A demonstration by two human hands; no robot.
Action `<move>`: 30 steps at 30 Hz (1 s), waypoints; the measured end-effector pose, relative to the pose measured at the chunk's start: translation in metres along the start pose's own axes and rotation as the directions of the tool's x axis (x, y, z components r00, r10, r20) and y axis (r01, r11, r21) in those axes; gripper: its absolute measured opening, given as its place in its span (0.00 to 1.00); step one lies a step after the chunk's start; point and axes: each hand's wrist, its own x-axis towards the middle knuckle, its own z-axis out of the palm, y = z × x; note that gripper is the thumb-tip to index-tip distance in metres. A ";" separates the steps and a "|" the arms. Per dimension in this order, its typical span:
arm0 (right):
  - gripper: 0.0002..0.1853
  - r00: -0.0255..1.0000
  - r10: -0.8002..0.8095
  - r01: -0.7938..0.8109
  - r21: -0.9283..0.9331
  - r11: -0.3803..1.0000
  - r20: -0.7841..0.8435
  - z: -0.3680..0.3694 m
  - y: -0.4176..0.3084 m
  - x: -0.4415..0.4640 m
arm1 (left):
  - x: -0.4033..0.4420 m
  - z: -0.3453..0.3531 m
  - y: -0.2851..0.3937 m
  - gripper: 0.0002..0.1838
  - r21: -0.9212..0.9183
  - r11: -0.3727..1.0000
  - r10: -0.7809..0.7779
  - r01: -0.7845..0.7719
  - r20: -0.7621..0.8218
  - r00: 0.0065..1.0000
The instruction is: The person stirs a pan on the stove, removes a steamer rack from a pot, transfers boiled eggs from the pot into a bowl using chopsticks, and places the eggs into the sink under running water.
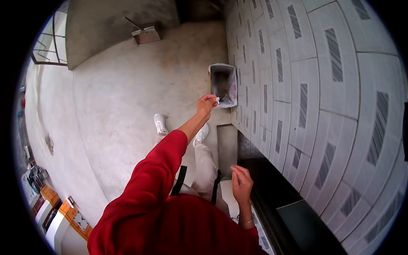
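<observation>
My left hand (206,106) reaches forward, fingers pinched on a small piece of crumpled white paper (217,100). It is at the near edge of a rectangular trash bin (210,78), and the paper is over the near left corner. A pale plastic liner (232,87) covers the bin's rim; some dark and pale bits lie inside, too small to name. Close to my body, beside the dark counter edge, my right hand (242,185) is loosely closed with nothing visible in it. A thin bracelet circles that wrist.
A tiled wall (289,85) runs along the right, above a black counter (272,182). On the concrete floor (127,85), a dustpan (146,35) stands by a grey wall at the far left. My white shoes (160,124) are just short of the bin. Orange-edged furniture (74,216) is at lower left.
</observation>
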 end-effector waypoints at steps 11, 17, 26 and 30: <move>0.08 0.979 0.203 -0.201 -0.050 0.978 0.020 0.030 0.048 0.021 | 0.132 0.013 -0.072 0.13 0.083 0.987 -0.137 0.136 0.018 0.990; 0.09 0.969 0.245 -0.245 -0.027 0.969 0.013 0.035 0.050 0.032 | 0.164 0.013 -0.083 0.18 0.199 0.976 -0.110 0.094 0.069 0.992; 0.09 0.991 0.134 -0.133 -0.037 0.990 0.026 0.043 -0.010 0.071 | 0.084 0.007 0.070 0.19 -0.286 0.894 -0.238 0.346 0.351 0.906; 0.09 0.995 -0.024 0.026 -0.018 0.999 0.096 0.054 -0.055 0.094 | 0.028 -0.038 0.144 0.17 -0.446 0.828 -0.160 0.340 0.394 0.905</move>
